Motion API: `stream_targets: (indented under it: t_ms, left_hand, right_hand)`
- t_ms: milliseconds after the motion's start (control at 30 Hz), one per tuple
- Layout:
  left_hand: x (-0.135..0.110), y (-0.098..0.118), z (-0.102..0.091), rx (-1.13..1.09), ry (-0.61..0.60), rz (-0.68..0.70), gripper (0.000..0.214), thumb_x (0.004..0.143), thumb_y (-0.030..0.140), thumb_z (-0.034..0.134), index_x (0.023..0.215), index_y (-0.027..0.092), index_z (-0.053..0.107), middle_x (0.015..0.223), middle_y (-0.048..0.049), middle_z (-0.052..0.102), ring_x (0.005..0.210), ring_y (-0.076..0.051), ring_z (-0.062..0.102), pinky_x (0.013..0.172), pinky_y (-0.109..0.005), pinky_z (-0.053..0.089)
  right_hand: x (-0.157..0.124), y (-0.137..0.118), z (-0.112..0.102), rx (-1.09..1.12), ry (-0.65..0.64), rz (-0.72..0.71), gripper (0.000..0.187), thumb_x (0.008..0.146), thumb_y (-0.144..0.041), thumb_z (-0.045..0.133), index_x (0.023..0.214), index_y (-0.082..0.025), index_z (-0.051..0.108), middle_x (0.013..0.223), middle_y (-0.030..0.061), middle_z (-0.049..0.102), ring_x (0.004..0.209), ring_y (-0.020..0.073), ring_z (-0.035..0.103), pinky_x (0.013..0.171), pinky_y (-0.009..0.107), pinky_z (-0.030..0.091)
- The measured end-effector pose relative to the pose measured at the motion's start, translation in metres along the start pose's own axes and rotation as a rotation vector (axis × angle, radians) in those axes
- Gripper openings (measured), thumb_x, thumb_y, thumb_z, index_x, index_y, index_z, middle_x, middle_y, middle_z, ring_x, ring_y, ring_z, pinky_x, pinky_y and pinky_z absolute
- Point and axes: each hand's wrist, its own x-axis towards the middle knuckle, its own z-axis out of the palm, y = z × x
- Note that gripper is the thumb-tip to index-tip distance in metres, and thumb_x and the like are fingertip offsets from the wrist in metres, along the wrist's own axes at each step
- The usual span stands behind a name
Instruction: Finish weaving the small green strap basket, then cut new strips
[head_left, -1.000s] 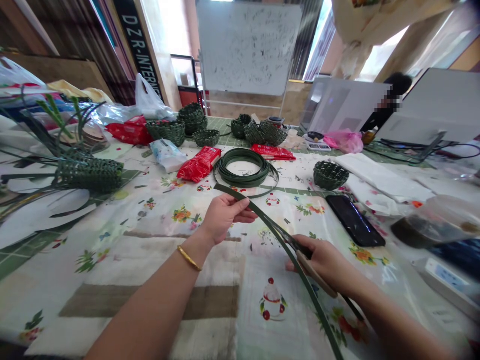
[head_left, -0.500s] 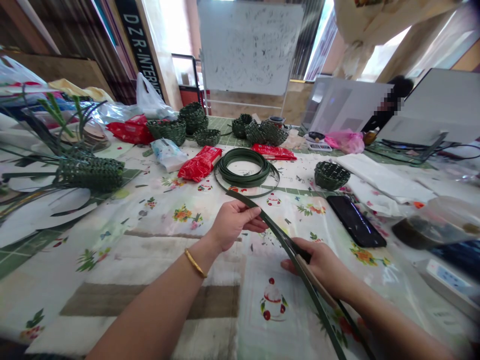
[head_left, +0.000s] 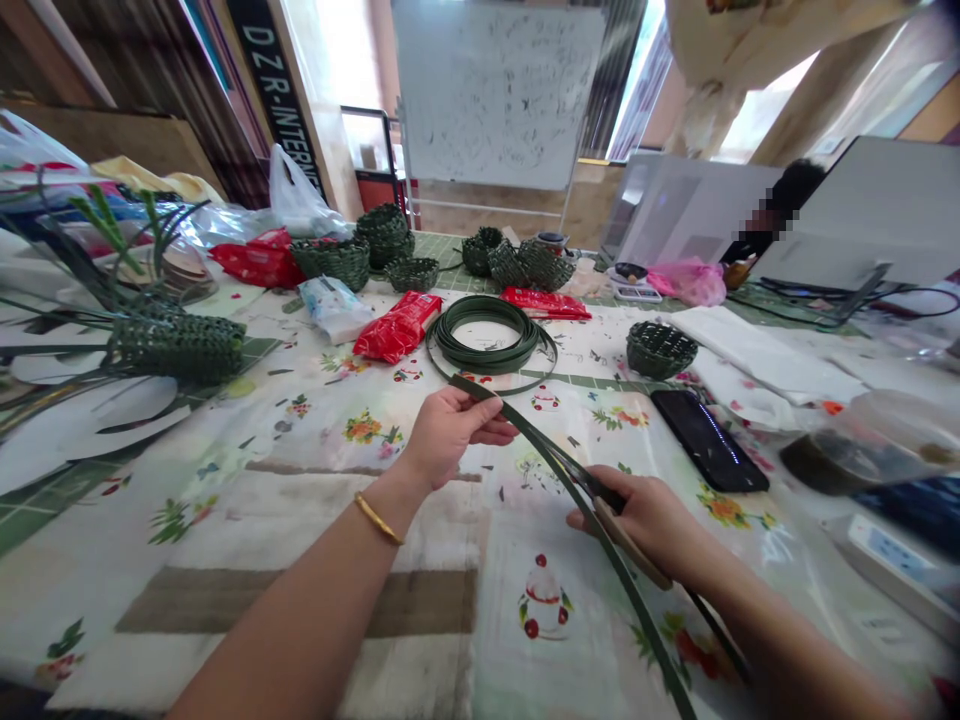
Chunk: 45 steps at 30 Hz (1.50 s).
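Observation:
My left hand [head_left: 450, 435] pinches one end of a long dark green strip [head_left: 544, 450] of flat weaving material. A gold bangle [head_left: 377, 518] circles my left wrist. My right hand [head_left: 645, 525] grips a wooden-handled knife [head_left: 630, 543], and its dark blade [head_left: 589, 480] lies along the strip. The strip passes by my right hand and runs down past the lower edge of the view. A coil of the same green strip [head_left: 487, 362] lies on the floral tablecloth [head_left: 285, 520] just beyond my left hand.
Several small woven green baskets [head_left: 330, 262] stand along the far side of the table, and another [head_left: 661, 350] sits nearer. A black phone [head_left: 709, 440] lies to the right, red packets [head_left: 397, 325] beyond my hands. A long woven piece [head_left: 176, 347] with loose strands lies left.
My left hand has moved back to the left, and the strip's far end with it. My right hand and the knife have barely moved.

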Motion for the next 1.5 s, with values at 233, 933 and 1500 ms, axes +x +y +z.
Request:
stream_targets:
  t_ms: [233,933,1500]
  left_hand:
    - [-0.008,-0.011,0.013,-0.023,-0.131,-0.091,0.022,0.067,0.024,0.075,0.075,0.005,0.066,0.066,-0.01,0.071,0.059,-0.019,0.069,0.058,-0.03,0.059]
    - [-0.005,-0.009,0.007,0.009,-0.108,-0.09,0.017,0.073,0.02,0.069,0.079,0.007,0.06,0.064,-0.0075,0.069,0.057,-0.02,0.069,0.054,-0.029,0.059]
    - [-0.011,-0.015,0.014,0.018,-0.197,-0.04,0.022,0.074,0.029,0.069,0.078,0.011,0.059,0.072,-0.0073,0.07,0.064,-0.02,0.07,0.061,-0.031,0.059]
  right_hand:
    - [0.001,-0.004,0.003,-0.008,-0.031,-0.055,0.024,0.074,-0.038,0.062,0.09,-0.021,0.06,0.068,-0.0018,0.061,0.063,0.016,0.052,0.056,0.025,0.039]
    - [0.0,0.005,0.002,0.013,0.017,-0.055,0.029,0.075,-0.037,0.058,0.096,-0.022,0.07,0.065,-0.0021,0.065,0.06,0.0167,0.055,0.055,0.025,0.043]
    - [0.004,0.003,0.008,0.027,0.014,-0.064,0.032,0.073,-0.036,0.063,0.101,-0.022,0.062,0.079,0.0008,0.067,0.073,0.0201,0.059,0.065,0.029,0.045]
